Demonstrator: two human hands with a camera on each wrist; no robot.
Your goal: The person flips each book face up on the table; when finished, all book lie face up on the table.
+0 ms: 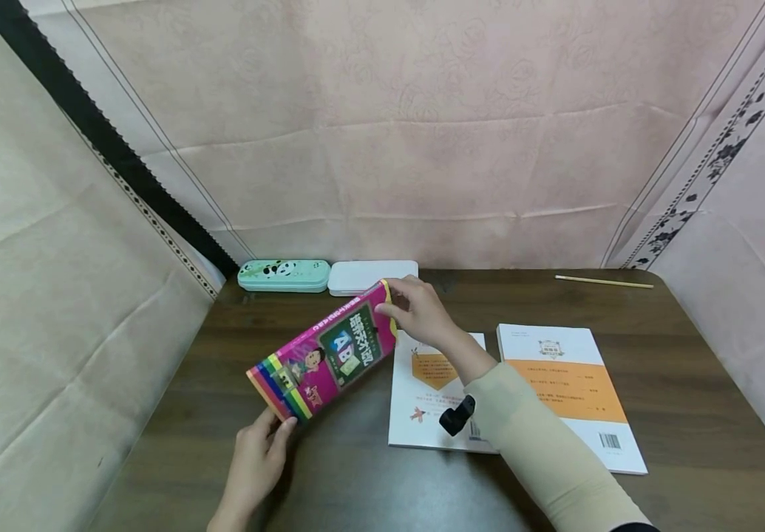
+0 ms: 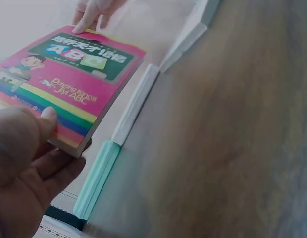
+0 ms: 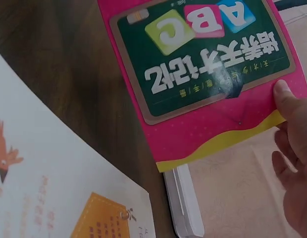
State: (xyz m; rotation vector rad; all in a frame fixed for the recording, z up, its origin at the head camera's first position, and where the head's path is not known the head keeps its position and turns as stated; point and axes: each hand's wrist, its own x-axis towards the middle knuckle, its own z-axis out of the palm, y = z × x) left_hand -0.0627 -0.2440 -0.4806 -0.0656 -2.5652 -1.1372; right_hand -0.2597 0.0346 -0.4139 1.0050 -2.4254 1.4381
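Both hands hold a pink book (image 1: 329, 351) with rainbow stripes and a green chalkboard picture marked ABC. It is tilted above the table, its striped end lower left. The left hand (image 1: 254, 462) pinches the striped end, thumb (image 2: 48, 121) on the cover and fingers beneath. At the opposite, yellow-edged end the right hand (image 1: 418, 310) grips a corner, thumb on the cover in the right wrist view. Under the right forearm lies a white book (image 1: 409, 399) with an orange panel, partly hidden by the arm. Beside it is another white book (image 1: 571, 369) with an orange band.
At the table's back edge stand a mint-green pencil case (image 1: 282, 275) and a white case (image 1: 372, 275), side by side. A thin pale stick (image 1: 604, 281) lies at the back right. Pale cloth (image 1: 382, 148) hangs behind the brown table (image 1: 342, 473) and at both sides.
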